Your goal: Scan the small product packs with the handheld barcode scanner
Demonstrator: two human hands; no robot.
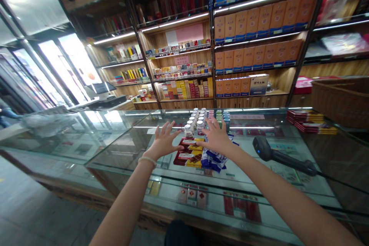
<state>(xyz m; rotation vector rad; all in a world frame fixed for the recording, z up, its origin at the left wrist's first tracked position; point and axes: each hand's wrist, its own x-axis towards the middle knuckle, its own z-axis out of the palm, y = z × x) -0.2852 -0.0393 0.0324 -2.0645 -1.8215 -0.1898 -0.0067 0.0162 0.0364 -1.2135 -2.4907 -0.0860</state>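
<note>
My left hand [163, 140] is open over the glass counter, fingers spread, just left of the chocolate bars [187, 157] in red and yellow wrappers. On the other side, my right hand [215, 137] is also open, its fingers spread above the blue-and-white packets [211, 160]. Neither hand holds anything. Between and beyond them stand rows of small white-capped bottles [200, 126]. Pink and green containers and a blue can [226, 123] stand beside these, partly hidden by my right hand.
A black barcode scanner [284, 157] lies right of my right forearm, its cable trailing right. More chocolate bars [309, 121] are stacked near a wicker basket [341, 100]. Shelves behind hold orange boxes [253, 54] and small packs. The glass counter [121, 153] extends left.
</note>
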